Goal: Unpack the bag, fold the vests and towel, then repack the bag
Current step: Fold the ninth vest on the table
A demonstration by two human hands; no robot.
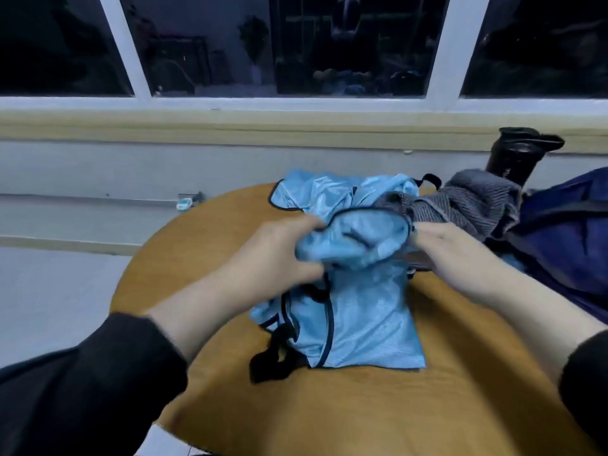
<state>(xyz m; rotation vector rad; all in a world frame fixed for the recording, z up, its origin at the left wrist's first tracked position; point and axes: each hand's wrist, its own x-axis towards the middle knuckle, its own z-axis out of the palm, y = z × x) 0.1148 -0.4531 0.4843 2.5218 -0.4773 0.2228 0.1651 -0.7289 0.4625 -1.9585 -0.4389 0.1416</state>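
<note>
A light blue mesh vest point(358, 324) with dark trim lies on the round wooden table point(362, 413), its upper part bunched up between my hands. My left hand point(279, 255) grips the bunched fabric from the left. My right hand point(441, 245) holds its right side; the fingertips are hidden by cloth. Another light blue vest point(316, 195) lies crumpled behind. A grey towel point(467, 202) sits to the right, beside the dark blue bag point(566, 238) at the table's right edge.
A black bottle point(516, 156) stands behind the towel and bag. A black strap point(273, 360) trails off the vest's lower left. A window with a wooden sill runs along the back wall. Pale floor lies left of the table.
</note>
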